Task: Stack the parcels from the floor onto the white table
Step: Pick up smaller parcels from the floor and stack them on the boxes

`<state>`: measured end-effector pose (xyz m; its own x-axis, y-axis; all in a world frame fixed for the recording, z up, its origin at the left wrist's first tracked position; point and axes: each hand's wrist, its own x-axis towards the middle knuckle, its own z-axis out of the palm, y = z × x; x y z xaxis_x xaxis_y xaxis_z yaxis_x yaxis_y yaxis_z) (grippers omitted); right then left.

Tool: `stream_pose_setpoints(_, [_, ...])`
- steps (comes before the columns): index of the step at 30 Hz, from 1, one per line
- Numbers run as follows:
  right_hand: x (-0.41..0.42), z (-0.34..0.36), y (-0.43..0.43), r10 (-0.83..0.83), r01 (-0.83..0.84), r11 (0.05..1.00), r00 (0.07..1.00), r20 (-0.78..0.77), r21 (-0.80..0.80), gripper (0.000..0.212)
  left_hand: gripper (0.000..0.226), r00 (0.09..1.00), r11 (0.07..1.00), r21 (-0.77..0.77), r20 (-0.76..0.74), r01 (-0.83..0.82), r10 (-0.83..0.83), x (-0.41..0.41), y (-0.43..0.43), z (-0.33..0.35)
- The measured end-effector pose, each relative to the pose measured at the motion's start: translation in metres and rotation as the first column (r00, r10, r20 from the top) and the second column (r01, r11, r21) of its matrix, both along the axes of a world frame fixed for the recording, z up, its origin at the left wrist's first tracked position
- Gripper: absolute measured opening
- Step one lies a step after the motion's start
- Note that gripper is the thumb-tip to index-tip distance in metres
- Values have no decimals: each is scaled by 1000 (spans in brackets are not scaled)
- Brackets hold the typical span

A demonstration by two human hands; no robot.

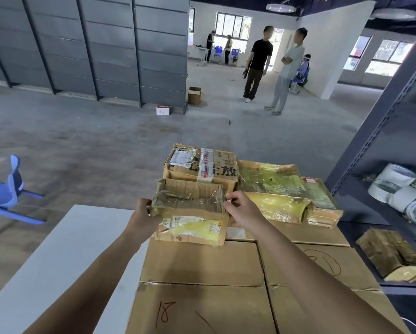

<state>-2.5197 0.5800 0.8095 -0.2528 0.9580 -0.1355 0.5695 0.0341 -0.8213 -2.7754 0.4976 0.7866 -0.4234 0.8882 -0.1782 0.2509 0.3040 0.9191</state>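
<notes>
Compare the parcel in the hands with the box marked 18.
Size: the held parcel is smaller than the box marked 18. Surface: the held parcel is crumpled, glossy with tape and bears a yellow label; the box marked 18 is smooth, with red handwriting. State: the left hand and right hand grip the held parcel by its ends; the box marked 18 has no hand on it. Both are brown cardboard.
</notes>
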Motion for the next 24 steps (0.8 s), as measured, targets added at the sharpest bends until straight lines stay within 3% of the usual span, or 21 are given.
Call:
stream_pose_setpoints(8, [-4, 7, -13, -31, 27, 999, 995, 100, 43, 28, 34, 997, 998, -34, 59, 60, -58, -9, -9, -6])
stream_pose_setpoints(20, [8, -7, -58, -163, 164, 986, 978, 132, 0, 38, 38, 986, 991, -72, 137, 109, -98, -8, -32, -17])
stream_pose_setpoints(24, [16, -10, -84, -151, 153, 988, 980, 128, -7, 33, 51, 990, 991, -106, 123, 80, -67, 1, -60, -15])
